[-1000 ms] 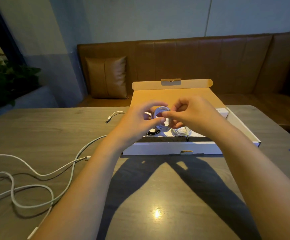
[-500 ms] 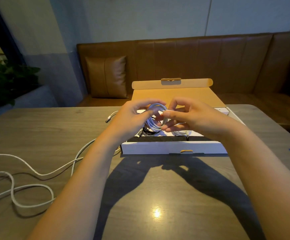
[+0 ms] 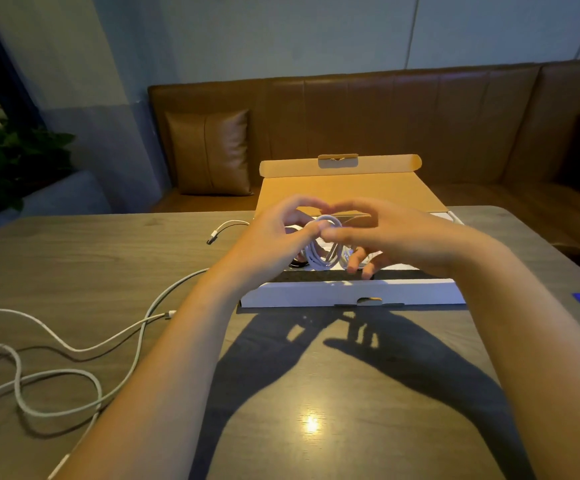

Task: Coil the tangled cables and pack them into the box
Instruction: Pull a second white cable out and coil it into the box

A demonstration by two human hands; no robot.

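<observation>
The white coil [image 3: 323,252] hangs between both hands, just above the open box [image 3: 350,295]. It looks light, limp and springy, likely to unwind if let go, so it is best pinched where the loops cross. The left hand [image 3: 274,237] pinches its top with thumb and forefinger; the right hand [image 3: 385,237] nips the same spot, lower fingers spread loose. Something dark lies in the box under the left hand, hard to make out. Left of that hand, loose cables [image 3: 74,358] sprawl on the counter [image 3: 316,393].
</observation>
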